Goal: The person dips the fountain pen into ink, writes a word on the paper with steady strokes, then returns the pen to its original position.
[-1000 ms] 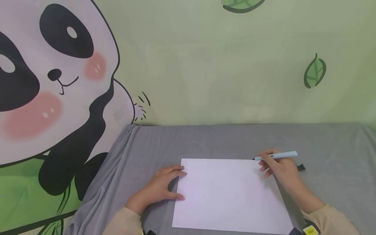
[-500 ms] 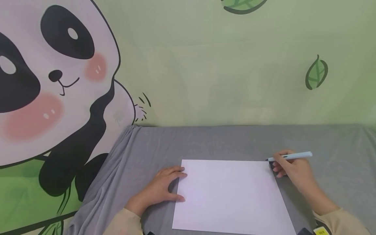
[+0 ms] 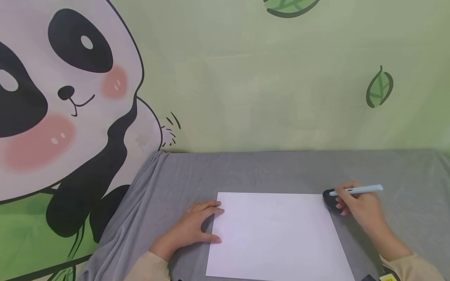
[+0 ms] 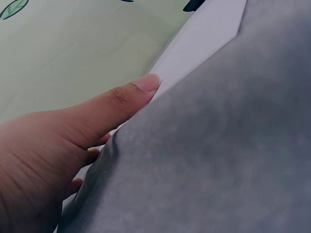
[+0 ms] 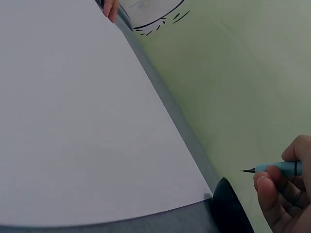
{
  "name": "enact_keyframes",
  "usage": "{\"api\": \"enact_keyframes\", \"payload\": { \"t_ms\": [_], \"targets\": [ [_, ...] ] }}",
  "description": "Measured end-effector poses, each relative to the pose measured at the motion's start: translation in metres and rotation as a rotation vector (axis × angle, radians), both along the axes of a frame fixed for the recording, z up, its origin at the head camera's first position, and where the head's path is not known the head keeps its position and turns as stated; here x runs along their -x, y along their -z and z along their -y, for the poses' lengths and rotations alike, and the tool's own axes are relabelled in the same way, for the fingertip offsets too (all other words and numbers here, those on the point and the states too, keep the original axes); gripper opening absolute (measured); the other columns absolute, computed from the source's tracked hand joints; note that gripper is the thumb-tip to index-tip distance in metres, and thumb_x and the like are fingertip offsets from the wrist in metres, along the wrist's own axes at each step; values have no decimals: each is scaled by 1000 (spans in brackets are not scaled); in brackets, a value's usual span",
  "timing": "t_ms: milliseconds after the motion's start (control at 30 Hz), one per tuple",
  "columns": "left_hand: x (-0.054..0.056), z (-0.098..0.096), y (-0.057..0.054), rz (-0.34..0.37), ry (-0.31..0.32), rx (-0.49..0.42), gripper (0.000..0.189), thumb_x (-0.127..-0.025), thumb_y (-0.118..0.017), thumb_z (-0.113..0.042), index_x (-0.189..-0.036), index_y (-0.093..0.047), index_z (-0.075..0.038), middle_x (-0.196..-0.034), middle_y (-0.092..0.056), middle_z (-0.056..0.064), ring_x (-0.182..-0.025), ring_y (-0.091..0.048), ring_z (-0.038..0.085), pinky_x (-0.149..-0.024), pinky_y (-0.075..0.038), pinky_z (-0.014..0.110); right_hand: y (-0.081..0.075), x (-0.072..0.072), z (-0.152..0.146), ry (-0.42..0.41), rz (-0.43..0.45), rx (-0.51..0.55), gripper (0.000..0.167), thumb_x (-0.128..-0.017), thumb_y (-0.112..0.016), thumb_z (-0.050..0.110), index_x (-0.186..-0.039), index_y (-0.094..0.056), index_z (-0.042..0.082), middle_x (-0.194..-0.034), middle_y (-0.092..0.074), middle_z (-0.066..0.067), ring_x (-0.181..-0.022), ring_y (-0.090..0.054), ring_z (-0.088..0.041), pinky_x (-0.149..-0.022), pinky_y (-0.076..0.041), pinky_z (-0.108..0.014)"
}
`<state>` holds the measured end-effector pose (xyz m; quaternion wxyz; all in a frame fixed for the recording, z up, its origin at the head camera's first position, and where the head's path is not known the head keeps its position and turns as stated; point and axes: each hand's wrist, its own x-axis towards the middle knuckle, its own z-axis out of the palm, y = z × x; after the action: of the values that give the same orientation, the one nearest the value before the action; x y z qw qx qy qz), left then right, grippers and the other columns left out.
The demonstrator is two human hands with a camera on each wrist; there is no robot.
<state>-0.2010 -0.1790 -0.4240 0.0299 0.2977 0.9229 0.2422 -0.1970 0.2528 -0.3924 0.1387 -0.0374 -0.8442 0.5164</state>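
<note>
A large blank sheet of white paper (image 3: pixel 277 234) lies on the grey cloth. My left hand (image 3: pixel 190 224) rests at its left edge, thumb and fingertips spread and pressing on the paper; the left wrist view shows the thumb (image 4: pixel 146 83) on the edge. My right hand (image 3: pixel 363 207) pinches a light-blue pen (image 3: pixel 367 189) between thumb and fingers, its dark pointed tip aimed left. Under those fingers, at the paper's far right corner, sits a black rounded object (image 3: pixel 329 199), partly hidden by the hand. In the right wrist view the pen tip (image 5: pixel 248 170) is above this object.
Grey cloth (image 3: pixel 253 171) covers the table and bunches into folds at the left. Behind it hangs a pale green backdrop (image 3: pixel 246 97) with a large cartoon panda (image 3: pixel 88 89) and leaves. Dark straps with a yellow label (image 3: pixel 388 277) sit at the right wrist.
My right hand has moved right with the pen, from over the paper's far right corner to above the black object, which has come into view. The left hand has stayed put.
</note>
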Motion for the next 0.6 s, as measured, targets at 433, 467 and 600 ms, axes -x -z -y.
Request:
{"api": "enact_keyframes", "payload": {
  "t_ms": [433,467,600],
  "targets": [
    [1,-2,1,1,12,-4,72,-70,-82,-46,-130,-58,-14,-144,-49,8,-135,-41,34,-110,-30,57,8,-6,-12,49,-6,-148,24,-93,-59,16,-93,-62,-8,-57,-59,13,-45,-55,-3,-40,-46,-24],
    [1,-2,1,4,10,-6,72,-70,-82,-46,-130,-58,-14,-144,-49,8,-135,-41,34,-110,-29,57,9,-7,-12,49,-2,-162,25,-93,-60,16,-93,-63,-8,-58,-60,11,-44,-54,-3,-39,-46,-24],
    [0,-1,1,-3,6,-10,72,-69,-82,-45,-129,-58,-13,-144,-49,8,-135,-42,34,-109,-30,58,11,-5,-12,44,11,-208,25,-93,-60,17,-93,-63,-7,-62,-63,3,-46,-53,-2,-39,-44,-24]
  ]
}}
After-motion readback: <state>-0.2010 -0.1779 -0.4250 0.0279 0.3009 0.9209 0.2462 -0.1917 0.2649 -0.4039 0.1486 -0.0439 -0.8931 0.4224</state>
